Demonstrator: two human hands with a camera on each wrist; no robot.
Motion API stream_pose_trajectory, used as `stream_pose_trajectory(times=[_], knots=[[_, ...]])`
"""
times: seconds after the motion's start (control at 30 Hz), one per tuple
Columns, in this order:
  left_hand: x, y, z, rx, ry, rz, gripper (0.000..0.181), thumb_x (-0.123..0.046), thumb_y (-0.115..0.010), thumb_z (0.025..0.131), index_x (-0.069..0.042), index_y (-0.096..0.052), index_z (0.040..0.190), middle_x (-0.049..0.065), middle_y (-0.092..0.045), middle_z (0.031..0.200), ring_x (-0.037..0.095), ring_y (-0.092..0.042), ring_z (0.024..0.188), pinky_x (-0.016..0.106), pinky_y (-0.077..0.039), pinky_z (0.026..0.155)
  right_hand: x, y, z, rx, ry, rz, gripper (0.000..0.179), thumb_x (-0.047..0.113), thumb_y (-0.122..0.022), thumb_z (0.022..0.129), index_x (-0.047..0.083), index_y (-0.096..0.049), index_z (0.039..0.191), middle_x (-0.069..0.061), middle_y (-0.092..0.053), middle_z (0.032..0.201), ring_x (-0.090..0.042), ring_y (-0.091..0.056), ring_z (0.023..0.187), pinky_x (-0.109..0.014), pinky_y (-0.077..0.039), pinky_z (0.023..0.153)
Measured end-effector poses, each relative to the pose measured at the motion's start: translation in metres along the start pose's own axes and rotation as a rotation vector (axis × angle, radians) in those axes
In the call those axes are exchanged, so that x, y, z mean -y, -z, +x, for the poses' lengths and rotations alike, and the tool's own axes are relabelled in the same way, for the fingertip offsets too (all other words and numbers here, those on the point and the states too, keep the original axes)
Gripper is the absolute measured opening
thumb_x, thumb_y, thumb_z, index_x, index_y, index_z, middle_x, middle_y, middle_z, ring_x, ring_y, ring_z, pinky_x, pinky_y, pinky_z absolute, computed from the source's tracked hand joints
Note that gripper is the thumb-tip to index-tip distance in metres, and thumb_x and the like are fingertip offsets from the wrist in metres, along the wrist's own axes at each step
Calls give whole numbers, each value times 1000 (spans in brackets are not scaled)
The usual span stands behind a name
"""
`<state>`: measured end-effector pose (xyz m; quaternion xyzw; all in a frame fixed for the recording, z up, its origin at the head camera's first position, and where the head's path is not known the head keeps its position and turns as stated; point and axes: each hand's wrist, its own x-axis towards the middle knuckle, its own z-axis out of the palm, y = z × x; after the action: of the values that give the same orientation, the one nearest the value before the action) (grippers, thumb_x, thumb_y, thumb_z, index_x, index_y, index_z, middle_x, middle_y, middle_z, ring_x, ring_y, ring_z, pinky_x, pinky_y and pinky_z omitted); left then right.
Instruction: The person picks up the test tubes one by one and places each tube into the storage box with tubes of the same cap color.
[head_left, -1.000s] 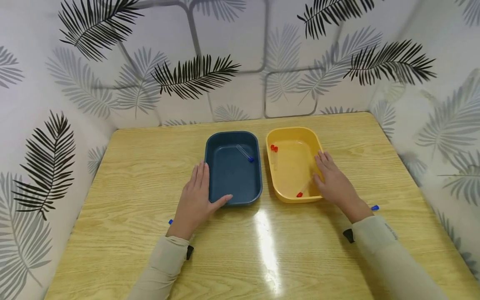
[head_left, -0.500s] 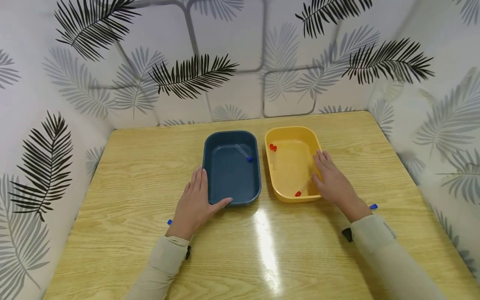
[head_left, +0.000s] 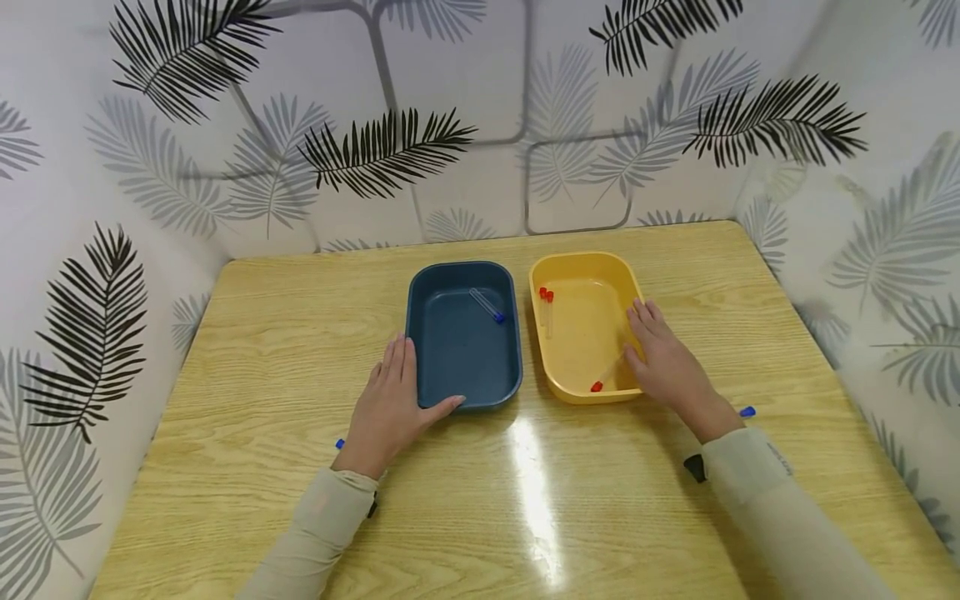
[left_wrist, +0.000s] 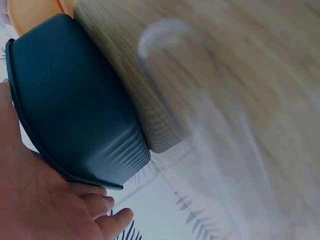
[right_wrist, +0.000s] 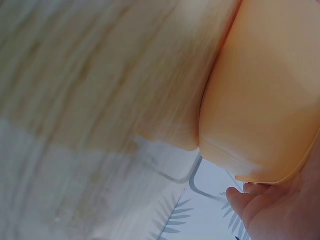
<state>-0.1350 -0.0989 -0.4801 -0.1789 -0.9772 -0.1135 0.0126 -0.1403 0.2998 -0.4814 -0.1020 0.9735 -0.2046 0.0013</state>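
My left hand [head_left: 386, 408] lies with straight fingers along the left rim of a dark blue plastic tray [head_left: 468, 354], its thumb at the near edge. A clear test tube with a blue cap [head_left: 498, 317] lies inside that tray. My right hand [head_left: 671, 362] rests with extended fingers on the right rim of a yellow tray [head_left: 585, 358], the thumb over its inner side. Inside the yellow tray are several clear tubes with red caps [head_left: 597, 387]. In the left wrist view, the hand [left_wrist: 45, 200] touches the blue tray's rim from outside.
A blue cap [head_left: 341, 443] shows on the wooden table [head_left: 262, 358] by my left wrist, and another blue cap [head_left: 747, 412] lies beyond my right wrist. A clear tube [left_wrist: 175, 65] is close up in the left wrist view. Leaf-patterned sheeting [head_left: 465, 192] surrounds the table's back and sides.
Over the last second my left hand has slid slightly nearer along the blue tray's rim. The view has shifted a little; my right hand and both trays look otherwise unchanged.
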Motion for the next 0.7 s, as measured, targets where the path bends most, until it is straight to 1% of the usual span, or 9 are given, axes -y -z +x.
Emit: stream_pose_trajectory(times=[0.3,0.4,0.5,0.53,0.57,0.6,0.63,0.67,0.7], knots=[[1,-2,0,6,0,5,115,-85,-30,74,2,-13,147,18,-13,153,29,-9,140,47,-22,108,-7,-1,-1,-18,-15,160,69,41,-39,99,1,-12,148,-13,-2,154,-26,4,140,-49,-8,110],[0,-2,0,6,4,-1,115,-85,-30,74,2,-13,147,18,-12,153,29,-9,140,47,-22,108,-8,3,-3,-72,-9,218,64,40,-36,100,3,-16,148,-11,-6,154,-26,-1,141,-50,-9,110],[0,-3,0,-1,8,-4,115,-85,-31,74,1,-13,147,17,-12,153,28,-9,140,47,-22,108,-8,11,-7,-146,-11,249,56,36,-36,101,5,-25,147,-12,-18,152,-29,-15,139,-51,-18,108],[0,-3,0,-2,7,-4,115,-85,-31,74,1,-12,147,17,-12,153,28,-9,140,47,-23,108,-8,14,-9,-174,-17,242,53,35,-37,101,6,-30,145,-14,-26,149,-31,-27,135,-51,-25,105],[1,-3,0,-2,6,-6,115,-85,-31,74,1,-12,147,17,-12,153,28,-9,140,48,-23,108,-9,18,-11,-197,-25,227,51,33,-38,101,6,-35,144,-17,-41,141,-31,-44,123,-49,-36,98],[1,-3,0,-2,6,-9,115,-85,-31,74,1,-12,147,17,-11,153,28,-9,140,48,-23,108,-10,22,-13,-212,-37,209,48,32,-39,100,6,-39,142,-18,-48,134,-32,-57,104,-47,-45,88],[1,-3,0,-2,6,-11,115,-85,-31,74,1,-12,147,17,-11,153,28,-9,140,48,-23,108,-11,26,-16,-227,-52,187,46,32,-40,100,7,-44,139,-18,-54,127,-32,-62,83,-44,-49,75],[1,-3,0,-1,6,-11,115,-85,-31,74,1,-12,147,17,-11,153,28,-8,141,47,-22,108,-13,30,-19,-234,-72,168,45,32,-41,100,7,-48,136,-17,-59,120,-31,-58,64,-41,-49,62],[1,-3,0,0,8,-11,115,-85,-32,74,1,-12,147,17,-10,153,28,-8,141,47,-22,108,-15,35,-23,-241,-92,151,43,32,-41,99,7,-52,133,-17,-62,113,-30,-55,58,-41,-47,57]])
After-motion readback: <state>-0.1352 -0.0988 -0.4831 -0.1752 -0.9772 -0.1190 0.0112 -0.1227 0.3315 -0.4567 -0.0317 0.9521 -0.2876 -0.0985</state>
